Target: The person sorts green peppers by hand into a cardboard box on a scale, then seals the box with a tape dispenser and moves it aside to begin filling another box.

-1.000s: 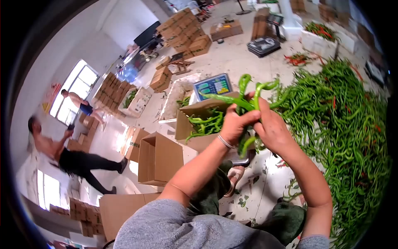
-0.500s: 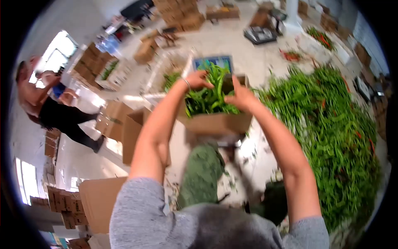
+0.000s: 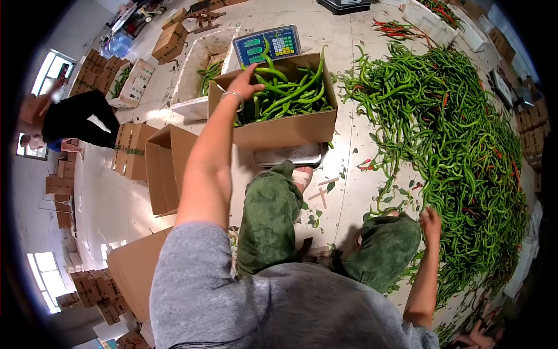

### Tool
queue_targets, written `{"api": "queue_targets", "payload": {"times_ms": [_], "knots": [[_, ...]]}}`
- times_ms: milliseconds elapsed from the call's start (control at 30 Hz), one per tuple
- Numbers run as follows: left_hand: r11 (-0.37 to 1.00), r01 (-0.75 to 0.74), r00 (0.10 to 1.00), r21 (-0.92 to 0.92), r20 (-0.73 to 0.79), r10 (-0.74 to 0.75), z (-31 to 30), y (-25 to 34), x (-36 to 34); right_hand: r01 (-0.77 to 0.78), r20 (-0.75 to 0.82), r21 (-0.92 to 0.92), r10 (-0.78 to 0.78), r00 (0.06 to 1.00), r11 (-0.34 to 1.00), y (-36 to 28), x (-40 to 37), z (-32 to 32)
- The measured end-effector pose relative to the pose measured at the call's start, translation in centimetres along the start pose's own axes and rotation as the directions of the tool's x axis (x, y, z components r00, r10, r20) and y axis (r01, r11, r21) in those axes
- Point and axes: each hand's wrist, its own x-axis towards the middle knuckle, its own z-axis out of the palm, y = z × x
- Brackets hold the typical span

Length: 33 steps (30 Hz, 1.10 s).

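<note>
A cardboard box point(image 3: 285, 129) full of long green chili peppers point(image 3: 288, 96) stands on a scale platform point(image 3: 289, 156). My left hand point(image 3: 247, 84) is over the box's left side, fingers stretched out onto the peppers and gripping nothing. Behind the box, the scale's display panel point(image 3: 266, 45) shows green digits and a keypad. My right hand point(image 3: 430, 224) is beside my right knee, at the near left edge of a large chili pepper heap point(image 3: 465, 168). Its fingers are curled, with no pepper showing in them.
An open carton point(image 3: 165, 168) and a taped carton point(image 3: 131, 151) stand to the left. A white foam crate point(image 3: 195, 99) with some peppers is left of the box. Red peppers point(image 3: 398, 29) lie farther back. Another person point(image 3: 78, 119) is at far left.
My right hand has left the box and swung down right to the pepper heap. My left hand stays at the box, now lower on its peppers. The view has tilted down.
</note>
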Motion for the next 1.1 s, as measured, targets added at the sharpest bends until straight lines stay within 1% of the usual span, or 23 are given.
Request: {"api": "queue_targets", "payload": {"times_ms": [33, 67, 100, 133, 167, 200, 233, 300, 367, 433, 467, 500, 567, 633, 667, 700, 767, 833, 900, 933, 967, 1033, 1100], "knots": [[1.0, -0.005, 0.999, -0.031, -0.038, 0.004, 1.7, 0.4, 0.1, 0.017, -0.006, -0.095, -0.018, 1.0, 0.995, 0.6, -2.5, -0.1], [0.994, 0.106, 0.993, 0.015, 0.056, -0.106, 2.6, 1.7, 0.3, 0.015, -0.04, -0.141, -0.021, 0.999, 0.99, 4.8, -3.4, -0.3], [0.975, 0.21, 0.965, 0.067, 0.143, -0.218, 3.1, 3.2, 0.3, -0.094, -0.051, 0.152, 0.102, 0.993, 0.984, 11.8, -3.7, -0.7], [0.981, 0.109, 0.964, 0.163, 0.224, -0.144, 3.3, 4.6, 0.0, -0.14, 0.086, 0.158, 0.128, 0.988, 0.977, 13.0, -5.6, -0.8], [0.969, -0.001, 0.949, 0.248, 0.307, -0.078, 3.2, 5.8, -0.7, -0.156, 0.039, 0.185, 0.152, 0.988, 0.97, 15.3, -7.1, -0.3], [0.963, -0.104, 0.94, 0.25, 0.341, 0.013, 2.9, 6.8, -2.0, -0.367, 0.083, 0.346, 0.362, 0.928, 0.863, 18.9, -8.1, -0.3], [0.931, -0.255, 0.903, 0.263, 0.408, 0.132, 2.7, 6.1, -2.8, -0.407, 0.081, 0.326, 0.404, 0.911, 0.853, 19.8, -9.6, -0.1], [0.928, -0.351, 0.806, 0.124, 0.545, 0.232, 0.8, 5.4, -5.5, -0.486, 0.078, 0.291, 0.486, 0.87, 0.824, 20.9, -12.6, 0.6], [0.996, -0.061, 0.702, 0.072, 0.712, -0.009, -3.0, 7.5, -7.6, -0.52, 0.08, 0.318, 0.524, 0.848, 0.793, 20.9, -14.1, 1.2], [0.982, -0.135, 0.703, 0.133, 0.711, 0.0, -5.5, 5.3, -9.0, -0.528, 0.085, 0.344, 0.535, 0.841, 0.776, 20.6, -14.7, 1.6], [0.955, 0.106, 0.681, 0.276, 0.68, -0.272, -8.2, 7.3, -8.4, -0.529, 0.087, 0.357, 0.536, 0.84, 0.77, 20.3, -14.8, 1.6], [0.852, 0.333, 0.589, 0.403, 0.617, -0.522, -10.7, 8.9, -7.2, -0.528, 0.087, 0.369, 0.537, 0.839, 0.765, 19.9, -14.8, 1.6], [0.938, 0.323, 0.839, 0.127, 0.42, -0.346, -10.3, 4.7, -3.3, -0.522, 0.092, 0.402, 0.534, 0.841, 0.752, 19.1, -14.7, 1.9], [0.993, 0.062, 0.979, 0.102, 0.189, -0.081, -8.0, 4.2, 0.8, -0.511, 0.096, 0.438, 0.527, 0.844, 0.739, 18.0, -14.8, 2.1], [0.964, 0.225, 0.966, -0.138, 0.162, -0.202, -6.1, 5.1, 2.0, -0.504, 0.098, 0.461, 0.522, 0.847, 0.731, 17.7, -14.8, 2.1], [0.855, 0.361, 0.932, -0.372, 0.168, -0.32, -4.0, 6.2, 3.2, -0.496, 0.097, 0.487, 0.52, 0.849, 0.719, 17.0, -14.8, 2.2], [0.963, 0.248, 0.948, 0.104, 0.181, -0.264, 0.7, 5.7, 6.3, -0.477, 0.103, 0.561, 0.515, 0.851, 0.676, 16.2, -15.0, 2.5], [0.905, 0.341, 0.94, -0.255, 0.067, -0.335, 5.0, 6.6, 5.4, -0.461, 0.123, 0.649, 0.515, 0.849, 0.606, 15.4, -15.5, 2.6], [0.7, 0.385, 0.922, -0.601, 0.279, -0.268, 6.7, 7.1, 4.9, -0.471, 0.165, 0.722, 0.536, 0.828, 0.506, 14.8, -16.0, 2.7], [0.566, 0.324, 0.946, -0.758, 0.266, -0.184, 8.2, 6.2, 5.1, -0.441, 0.098, 0.621, 0.494, 0.864, 0.648, 14.6, -16.4, 2.7], [0.637, 0.239, 0.971, -0.733, 0.199, -0.135, 6.3, 8.7, 3.5, -0.445, 0.076, 0.561, 0.491, 0.868, 0.699, 14.7, -16.7, 2.6], [0.725, -0.023, 0.993, -0.688, 0.071, 0.098, 3.4, 9.4, 1.9, -0.485, 0.069, 0.482, 0.519, 0.852, 0.73, 15.4, -17.1, 2.7], [0.767, -0.089, 0.985, -0.636, 0.058, 0.163, -1.1, 10.3, -0.7, -0.524, 0.078, 0.413, 0.544, 0.835, 0.745, 16.1, -17.4, 2.9]]}}
